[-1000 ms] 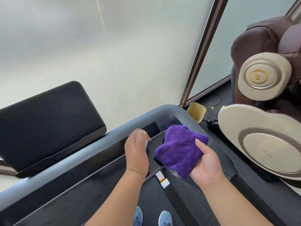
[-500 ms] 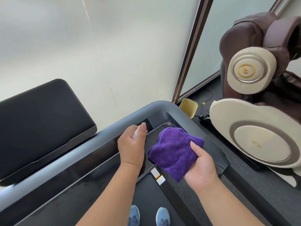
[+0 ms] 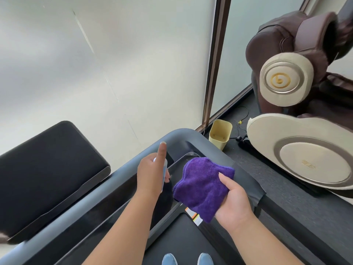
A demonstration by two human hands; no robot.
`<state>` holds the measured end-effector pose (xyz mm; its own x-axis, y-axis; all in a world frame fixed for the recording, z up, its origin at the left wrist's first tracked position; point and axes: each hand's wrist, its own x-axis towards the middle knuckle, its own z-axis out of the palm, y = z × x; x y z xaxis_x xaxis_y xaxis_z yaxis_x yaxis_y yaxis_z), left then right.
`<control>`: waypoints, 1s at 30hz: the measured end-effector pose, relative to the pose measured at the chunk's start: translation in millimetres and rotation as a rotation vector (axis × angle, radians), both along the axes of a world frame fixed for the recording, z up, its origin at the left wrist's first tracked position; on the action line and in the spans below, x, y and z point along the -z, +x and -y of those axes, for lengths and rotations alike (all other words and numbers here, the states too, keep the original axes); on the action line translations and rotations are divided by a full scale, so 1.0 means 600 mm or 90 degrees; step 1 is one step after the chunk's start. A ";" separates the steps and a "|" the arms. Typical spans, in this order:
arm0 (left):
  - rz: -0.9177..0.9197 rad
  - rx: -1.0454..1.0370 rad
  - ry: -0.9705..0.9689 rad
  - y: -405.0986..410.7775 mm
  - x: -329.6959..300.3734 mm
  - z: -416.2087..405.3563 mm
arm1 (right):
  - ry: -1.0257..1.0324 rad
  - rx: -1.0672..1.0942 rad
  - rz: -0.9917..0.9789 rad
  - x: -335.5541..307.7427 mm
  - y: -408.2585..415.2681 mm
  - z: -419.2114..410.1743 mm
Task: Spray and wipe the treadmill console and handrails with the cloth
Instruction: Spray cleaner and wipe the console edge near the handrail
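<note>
Gripping mostly hidden spray bottle (image 3: 164, 170) in left hand (image 3: 151, 174), right hand (image 3: 234, 202) holding cloth (image 3: 202, 186)

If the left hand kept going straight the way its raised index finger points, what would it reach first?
Most likely the grey handrail curving round just beyond the fingertip of the left hand, which holds a small spray bottle. Past the rail there is only the pale wall. Depth is unclear from this one view.

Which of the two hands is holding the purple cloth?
The right hand grips the purple cloth; the left hand holds a small spray bottle instead.
</note>
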<state>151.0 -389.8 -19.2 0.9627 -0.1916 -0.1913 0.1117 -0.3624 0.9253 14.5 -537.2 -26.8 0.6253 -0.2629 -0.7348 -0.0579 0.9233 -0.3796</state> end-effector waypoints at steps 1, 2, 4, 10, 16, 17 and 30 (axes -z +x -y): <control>-0.020 -0.004 -0.011 0.001 -0.001 0.001 | -0.002 0.000 0.002 0.000 0.000 0.002; -0.043 -0.014 -0.025 0.002 -0.003 0.002 | -0.004 0.001 0.006 -0.002 -0.001 0.004; -0.094 -0.037 -0.037 0.003 -0.008 0.006 | -0.002 0.003 0.010 -0.002 -0.002 0.009; -0.205 -0.069 -0.088 0.018 -0.010 0.011 | 0.024 0.007 0.008 0.013 -0.005 0.016; -0.193 -0.029 -0.156 0.046 -0.025 0.026 | 0.042 0.004 0.009 0.015 -0.002 0.020; -0.183 -0.017 -0.165 0.047 -0.025 0.027 | 0.046 0.005 0.009 0.017 -0.002 0.020; -0.204 -0.030 0.000 0.024 -0.039 0.023 | 0.058 0.011 0.030 0.032 0.002 0.020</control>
<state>165.5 -403.5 3.9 0.8616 -0.1484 -0.4854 0.4133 -0.3501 0.8406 15.7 -549.5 -45.8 0.6561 -0.2074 -0.7256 -0.0253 0.9549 -0.2957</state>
